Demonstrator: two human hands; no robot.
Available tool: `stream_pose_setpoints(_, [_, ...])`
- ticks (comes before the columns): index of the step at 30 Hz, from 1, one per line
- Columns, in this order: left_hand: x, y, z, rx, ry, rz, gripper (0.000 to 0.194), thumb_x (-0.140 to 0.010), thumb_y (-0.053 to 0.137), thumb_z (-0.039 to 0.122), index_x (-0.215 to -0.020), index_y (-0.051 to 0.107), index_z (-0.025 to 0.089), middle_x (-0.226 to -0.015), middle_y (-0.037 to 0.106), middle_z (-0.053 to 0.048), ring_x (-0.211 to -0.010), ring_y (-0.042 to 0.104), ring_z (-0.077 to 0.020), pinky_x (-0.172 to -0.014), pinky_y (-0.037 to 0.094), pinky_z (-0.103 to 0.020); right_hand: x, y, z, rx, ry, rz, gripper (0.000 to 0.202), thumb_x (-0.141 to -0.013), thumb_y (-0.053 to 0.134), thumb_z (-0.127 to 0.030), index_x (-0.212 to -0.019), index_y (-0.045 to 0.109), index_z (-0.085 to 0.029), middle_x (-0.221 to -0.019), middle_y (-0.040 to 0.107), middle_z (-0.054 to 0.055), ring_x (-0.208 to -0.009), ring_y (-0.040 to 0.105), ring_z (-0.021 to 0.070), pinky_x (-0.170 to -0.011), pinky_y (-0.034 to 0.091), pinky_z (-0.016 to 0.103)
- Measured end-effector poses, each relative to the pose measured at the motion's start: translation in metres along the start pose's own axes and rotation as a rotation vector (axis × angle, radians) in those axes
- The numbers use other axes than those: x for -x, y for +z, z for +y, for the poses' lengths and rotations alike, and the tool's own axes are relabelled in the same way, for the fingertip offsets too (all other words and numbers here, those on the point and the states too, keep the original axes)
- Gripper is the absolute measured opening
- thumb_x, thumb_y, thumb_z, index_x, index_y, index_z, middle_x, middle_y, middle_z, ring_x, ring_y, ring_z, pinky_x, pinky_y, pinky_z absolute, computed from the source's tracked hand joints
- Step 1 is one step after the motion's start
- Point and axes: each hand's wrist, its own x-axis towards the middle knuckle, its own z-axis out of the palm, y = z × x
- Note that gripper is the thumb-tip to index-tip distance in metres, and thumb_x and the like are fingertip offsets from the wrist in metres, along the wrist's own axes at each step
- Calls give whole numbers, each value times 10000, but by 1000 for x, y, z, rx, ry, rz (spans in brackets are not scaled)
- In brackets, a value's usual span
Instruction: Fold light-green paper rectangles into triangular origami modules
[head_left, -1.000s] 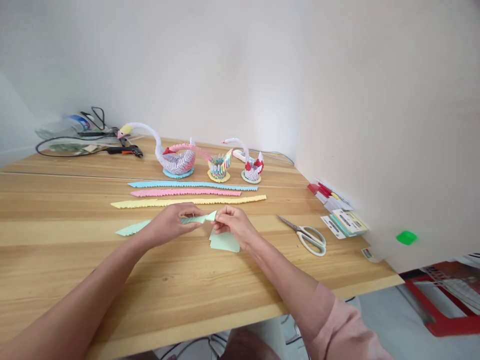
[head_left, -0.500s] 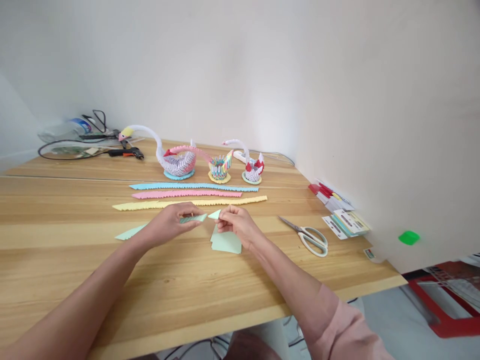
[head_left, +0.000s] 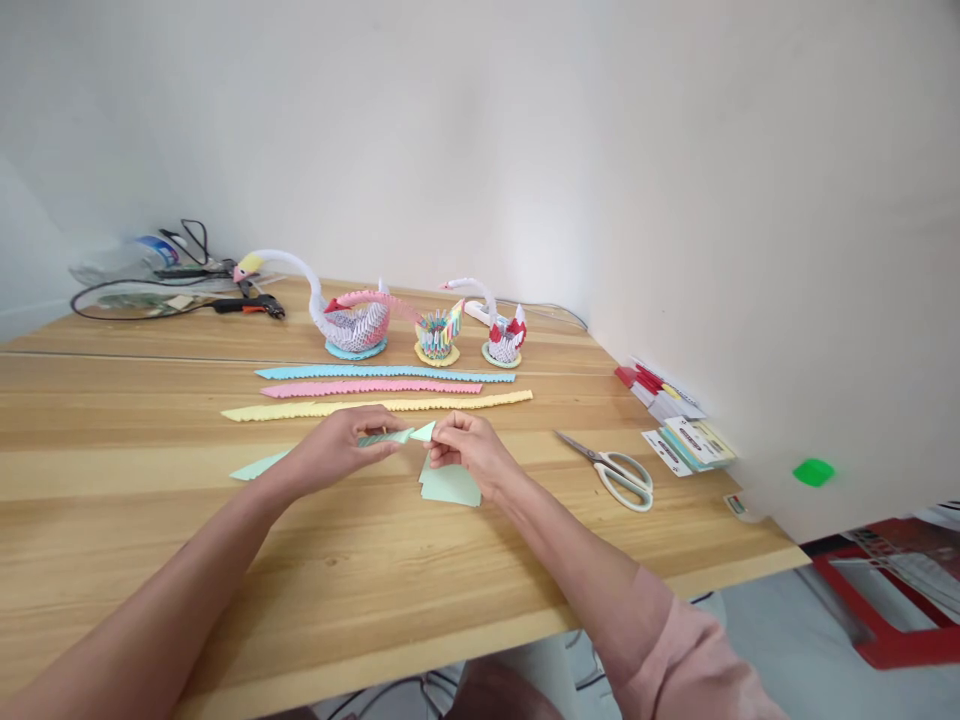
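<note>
My left hand (head_left: 352, 440) is closed around the right end of a pale green folded paper strip (head_left: 259, 466), whose tapered left end shows beyond my wrist. Between the thumb and fingers of my right hand (head_left: 466, 450) is a small green paper triangle (head_left: 423, 432). Its point meets the strip's end, or nearly so; I cannot tell whether it is tucked in. Below my right hand lie flat green paper sheets (head_left: 451, 486), partly covered by the fingers.
Yellow (head_left: 330, 409), pink (head_left: 375, 387) and blue folded strips (head_left: 390, 373) lie behind my hands. Beyond them stand a large paper swan (head_left: 352, 325) and smaller paper models. Scissors (head_left: 616, 474) and paper packs (head_left: 694, 445) are at right, a glue gun (head_left: 251, 304) at back left.
My right hand has moved slightly left, bringing the green triangle up to the end of the green strip. My left hand holds almost still.
</note>
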Motion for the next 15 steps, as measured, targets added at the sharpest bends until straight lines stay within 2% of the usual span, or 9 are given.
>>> stream_pose_setpoints(15, [0, 0, -3, 5, -5, -15, 283, -773, 537, 411, -966, 662, 246, -1021, 686, -36, -936, 605, -219, -847, 462, -325, 1, 0, -1, -4, -4, -6, 143, -630, 655, -236, -628, 543, -148, -631, 647, 20, -505, 562, 83, -528, 500, 235])
